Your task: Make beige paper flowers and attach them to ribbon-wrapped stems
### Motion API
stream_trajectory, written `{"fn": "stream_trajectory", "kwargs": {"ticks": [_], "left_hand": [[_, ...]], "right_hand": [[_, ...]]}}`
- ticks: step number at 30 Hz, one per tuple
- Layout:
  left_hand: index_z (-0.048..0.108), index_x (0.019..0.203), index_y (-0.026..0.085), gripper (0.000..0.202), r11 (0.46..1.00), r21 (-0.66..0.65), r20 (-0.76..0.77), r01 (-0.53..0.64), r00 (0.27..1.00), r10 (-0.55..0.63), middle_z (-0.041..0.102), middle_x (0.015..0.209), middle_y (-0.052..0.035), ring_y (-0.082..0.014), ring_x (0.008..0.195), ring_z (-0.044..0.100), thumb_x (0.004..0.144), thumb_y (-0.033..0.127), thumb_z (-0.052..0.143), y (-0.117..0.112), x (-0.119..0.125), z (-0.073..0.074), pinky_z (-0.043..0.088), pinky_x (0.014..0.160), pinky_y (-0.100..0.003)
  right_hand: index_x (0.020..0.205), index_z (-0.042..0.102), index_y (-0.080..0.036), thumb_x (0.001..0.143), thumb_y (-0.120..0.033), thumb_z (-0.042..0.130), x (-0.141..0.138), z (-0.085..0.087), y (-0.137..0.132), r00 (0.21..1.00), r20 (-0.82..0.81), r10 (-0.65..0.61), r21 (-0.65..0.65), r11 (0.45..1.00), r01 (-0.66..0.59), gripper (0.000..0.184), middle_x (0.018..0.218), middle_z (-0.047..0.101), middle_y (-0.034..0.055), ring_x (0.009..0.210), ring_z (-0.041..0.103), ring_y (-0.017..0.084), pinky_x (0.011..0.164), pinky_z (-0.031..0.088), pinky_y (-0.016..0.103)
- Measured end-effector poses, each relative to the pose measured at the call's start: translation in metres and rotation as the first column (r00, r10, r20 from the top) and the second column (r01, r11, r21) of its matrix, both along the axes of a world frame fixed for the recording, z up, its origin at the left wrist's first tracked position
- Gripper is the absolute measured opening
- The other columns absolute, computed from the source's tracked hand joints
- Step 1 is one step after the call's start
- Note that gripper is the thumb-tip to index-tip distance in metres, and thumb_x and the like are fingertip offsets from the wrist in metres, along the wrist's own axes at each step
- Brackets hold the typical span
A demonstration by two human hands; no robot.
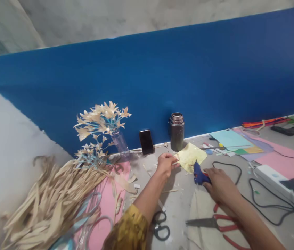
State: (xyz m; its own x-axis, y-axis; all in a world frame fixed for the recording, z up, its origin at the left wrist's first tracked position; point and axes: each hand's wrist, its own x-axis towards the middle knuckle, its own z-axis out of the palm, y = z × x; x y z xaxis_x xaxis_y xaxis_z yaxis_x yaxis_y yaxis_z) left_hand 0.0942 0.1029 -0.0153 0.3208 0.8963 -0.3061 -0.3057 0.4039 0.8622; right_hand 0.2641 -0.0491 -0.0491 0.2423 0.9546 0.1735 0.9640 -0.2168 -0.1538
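A blue wall (147,80) spans the frame above a littered grey counter (174,205). Right of centre, the left hand (166,164) pinches the left edge of a yellow sheet (192,154), fingertips partly hidden; the right hand (220,184) curls round a blue glue gun (199,174). Whether its nozzle touches the sheet is unclear. The right arm (256,222) covers part of the red-handled shears (216,223), lower right. Black-handled scissors (161,232) lie bottom centre, blades hard to make out. Tan strips (50,205) crowd the lower left.

Glue gun (199,176): handle partly behind right hand (219,182); black scissors (157,225): blades hidden, seemingly behind left sleeve (130,229)
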Motion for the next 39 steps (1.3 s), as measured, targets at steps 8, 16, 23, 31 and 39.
{"fn": "stream_trajectory", "kwargs": {"ticks": [8,16,23,31,39], "left_hand": [[0.049,0.069,0.017,0.036,0.998,0.017,-0.097,-0.063,0.993,0.064,0.055,0.055,0.0031,-0.0124,0.053,0.061,0.056,0.004,0.080,0.033,0.024,-0.039,0.056,0.058,-0.029],[0.049,0.068,0.016,0.033,0.999,0.010,-0.051,-0.039,0.998,0.040,0.059,0.056,0.0005,-0.0132,0.055,0.064,0.060,0.003,0.078,0.037,0.018,-0.050,0.056,0.059,-0.027],[0.051,0.070,0.016,0.031,0.990,-0.040,0.110,0.137,0.985,-0.131,0.069,0.069,-0.0082,-0.0189,0.070,0.071,0.062,0.005,0.079,0.034,0.011,-0.036,0.055,0.061,-0.025],[0.056,0.069,0.014,0.027,0.970,-0.015,0.195,0.241,0.953,-0.233,0.067,0.065,-0.0045,-0.0143,0.063,0.067,0.060,0.008,0.081,0.024,0.013,-0.027,0.050,0.056,-0.022],[0.056,0.068,0.014,0.028,0.963,0.023,0.225,0.268,0.937,-0.266,0.063,0.062,-0.0022,-0.0139,0.062,0.065,0.059,0.010,0.082,0.015,0.018,-0.021,0.047,0.056,-0.023]], "right_hand": [[0.106,0.070,-0.019,0.084,-0.024,0.059,0.007,-0.006,0.002,0.997,-0.077,0.006,-0.003,1.000,-0.006,0.025,0.107,0.065,0.0132,0.098,0.055,0.032,0.080,0.039,0.039],[0.110,0.064,-0.017,0.089,-0.037,0.047,0.019,-0.006,-0.004,0.875,-0.484,-0.003,0.139,0.987,0.081,0.033,0.102,0.071,0.0131,0.095,0.063,0.030,0.084,0.046,0.041],[0.096,0.074,-0.016,0.090,-0.062,0.050,0.009,0.019,-0.013,0.392,-0.904,0.172,0.242,0.961,0.137,0.052,0.082,0.070,0.0073,0.071,0.060,0.020,0.062,0.047,0.029],[0.088,0.077,-0.015,0.087,-0.058,0.057,0.001,0.014,-0.016,0.416,-0.898,0.145,0.200,0.976,0.091,0.048,0.084,0.072,0.0066,0.058,0.051,0.013,0.053,0.042,0.025],[0.085,0.077,-0.016,0.088,-0.058,0.056,0.001,0.013,-0.014,0.441,-0.885,0.149,0.204,0.976,0.081,0.047,0.078,0.071,0.0056,0.059,0.054,0.015,0.053,0.044,0.025]]}}
